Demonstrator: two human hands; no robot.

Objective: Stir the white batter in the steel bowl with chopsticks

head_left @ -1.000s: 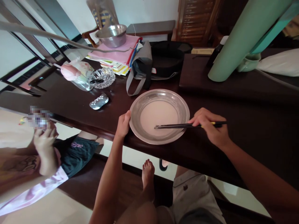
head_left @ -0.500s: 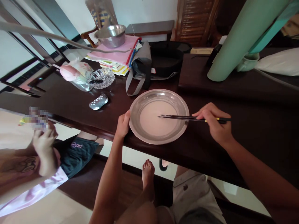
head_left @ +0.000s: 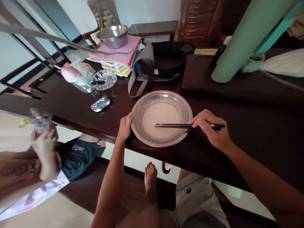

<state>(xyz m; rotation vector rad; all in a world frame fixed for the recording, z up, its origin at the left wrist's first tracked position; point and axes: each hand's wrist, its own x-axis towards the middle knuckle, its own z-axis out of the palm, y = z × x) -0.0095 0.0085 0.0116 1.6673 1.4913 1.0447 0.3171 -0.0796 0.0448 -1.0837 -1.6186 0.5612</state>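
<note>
A wide metal bowl [head_left: 163, 143] stands near the front edge of the dark table. Pale, milky liquid [head_left: 161, 114] covers its bottom. My left hand [head_left: 125, 126] grips the bowl's left rim, thumb on top and the other fingers partly hidden beneath. In my right hand [head_left: 211, 128] is a pair of dark chopsticks [head_left: 175, 125], held together and reaching over the right rim. Their tips lie in the liquid, left of the bowl's middle.
Behind the bowl sits a black and grey bag [head_left: 166, 63]. A remote control [head_left: 100, 103], a glass ashtray [head_left: 105, 79] and a papers stack bearing a metal basin [head_left: 114, 36] stand left. A green cylinder [head_left: 249, 41] leans right. Another person [head_left: 45, 148] sits at left.
My right hand has moved left and slightly toward me with the chopsticks. Their tips have shifted left and nearer in the liquid. My left hand and the bowl stay put.
</note>
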